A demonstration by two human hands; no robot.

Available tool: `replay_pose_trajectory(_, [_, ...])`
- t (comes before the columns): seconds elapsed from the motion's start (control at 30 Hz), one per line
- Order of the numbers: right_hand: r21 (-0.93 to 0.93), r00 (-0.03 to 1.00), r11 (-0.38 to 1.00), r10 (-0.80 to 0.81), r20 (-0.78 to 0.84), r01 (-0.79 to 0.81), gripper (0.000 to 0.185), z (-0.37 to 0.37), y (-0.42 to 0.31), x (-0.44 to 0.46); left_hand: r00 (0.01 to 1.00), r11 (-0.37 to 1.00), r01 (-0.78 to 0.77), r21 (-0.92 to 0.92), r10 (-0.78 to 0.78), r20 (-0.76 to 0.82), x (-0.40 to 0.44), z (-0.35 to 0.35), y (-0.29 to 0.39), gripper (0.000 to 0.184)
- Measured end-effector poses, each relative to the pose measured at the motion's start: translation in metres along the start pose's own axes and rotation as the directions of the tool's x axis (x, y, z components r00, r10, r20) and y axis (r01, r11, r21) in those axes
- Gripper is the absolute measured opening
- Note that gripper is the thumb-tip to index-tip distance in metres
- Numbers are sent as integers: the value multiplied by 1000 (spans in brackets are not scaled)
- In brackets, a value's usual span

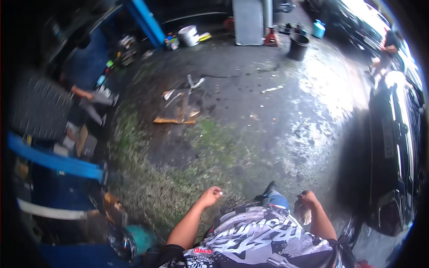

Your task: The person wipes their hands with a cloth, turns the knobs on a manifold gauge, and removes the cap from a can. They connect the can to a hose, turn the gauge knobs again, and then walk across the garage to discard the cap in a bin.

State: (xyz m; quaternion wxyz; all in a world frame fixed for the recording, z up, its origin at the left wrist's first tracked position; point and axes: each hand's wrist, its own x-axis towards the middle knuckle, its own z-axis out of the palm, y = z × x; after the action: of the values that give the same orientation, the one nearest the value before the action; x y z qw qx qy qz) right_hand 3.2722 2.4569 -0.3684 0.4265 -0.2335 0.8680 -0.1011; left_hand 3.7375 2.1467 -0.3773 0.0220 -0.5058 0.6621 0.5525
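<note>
My left hand (210,197) is closed in front of my body, held over the floor. A small white thing (220,193) shows at its fingertips, too small to name. On the other side, my right hand (307,198) is curled beside my leg, fingers bent inward. Just under it hangs a crumpled brownish-grey thing (304,214), perhaps cloth, whose kind I cannot make out. My jeans leg (279,200) and dark shoe (271,186) reach forward between the two hands.
Flattened cardboard (175,121) and plastic scraps (195,84) lie on the wet floor. A black car (393,156) stands at right, with a person (389,51) beyond it. Another person (94,98) is at left near blue lift arms (58,158). Buckets (189,35) stand at the back.
</note>
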Motion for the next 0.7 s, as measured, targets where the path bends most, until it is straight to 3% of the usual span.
replay_pose_trajectory(0.13, [-38, 989, 990, 141, 45, -139, 45, -69, 63, 5, 979, 990, 133, -48, -139, -151, 91, 12, 24, 37])
replay_pose_trajectory(0.2, [33, 989, 989, 143, -48, -141, 43, -110, 84, 9, 959, 977, 213, 6, -208, -193, 124, 13, 25, 34])
replay_pose_trajectory(0.27, [108, 979, 983, 164, -122, -151, 41, -155, 101, 23, 907, 911, 375, -168, -398, -133, 121, 22, 89, 33])
replay_pose_trajectory(0.5, [315, 926, 917, 318, -204, -246, 38, -276, 116, 118, 847, 848, 529, -1, -529, -60, 226, 53, 207, 34])
replay_pose_trajectory(0.6, [377, 905, 882, 376, -197, -284, 41, -295, 133, 175, 828, 828, 561, 18, -560, -9, 319, 56, 258, 34])
replay_pose_trajectory(0.63, [407, 891, 838, 440, -108, -365, 42, -308, 133, 186, 833, 833, 553, 26, -550, -62, 355, 61, 285, 30])
replay_pose_trajectory(0.7, [358, 857, 817, 510, -78, -453, 43, -309, 166, 210, 833, 829, 553, 85, -548, -82, 443, 70, 340, 30])
